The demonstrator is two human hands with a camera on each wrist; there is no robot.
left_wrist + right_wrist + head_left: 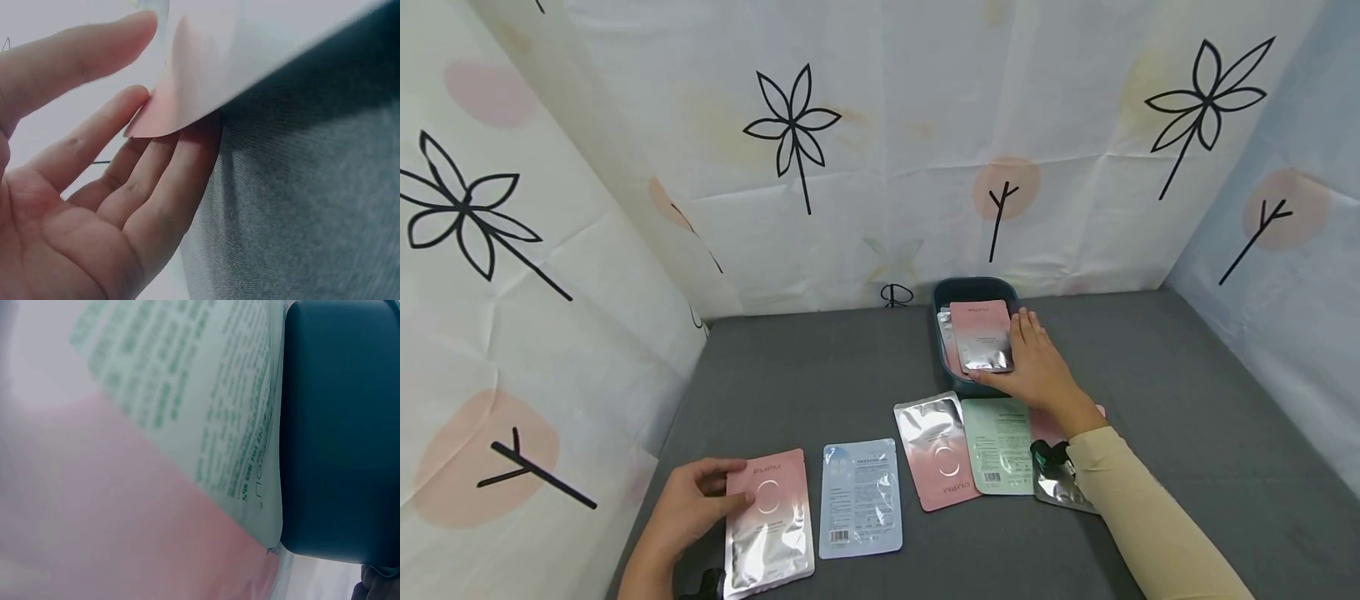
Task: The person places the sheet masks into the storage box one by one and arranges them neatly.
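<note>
My left hand [688,508] is at the left edge of a pink and silver sachet [771,533] at the front left. In the left wrist view its fingers [169,169] lie fairly straight and pass behind the sachet's pink corner [162,115]; the thumb stands apart. My right hand [1037,367] rests at the right side of a dark teal bin [942,358], fingers straight along the rim. Its thumb reaches across the lower edge of a pink and silver sachet [981,329] in the bin. In the right wrist view the hand is out of sight.
A light blue sachet [861,500] lies beside the left sachet. Another pink and silver sachet [936,458] overlaps a green one [998,450]. A further silver sachet [1060,487] lies partly under the right forearm. Printed cloth walls [880,208] border the grey table [812,375].
</note>
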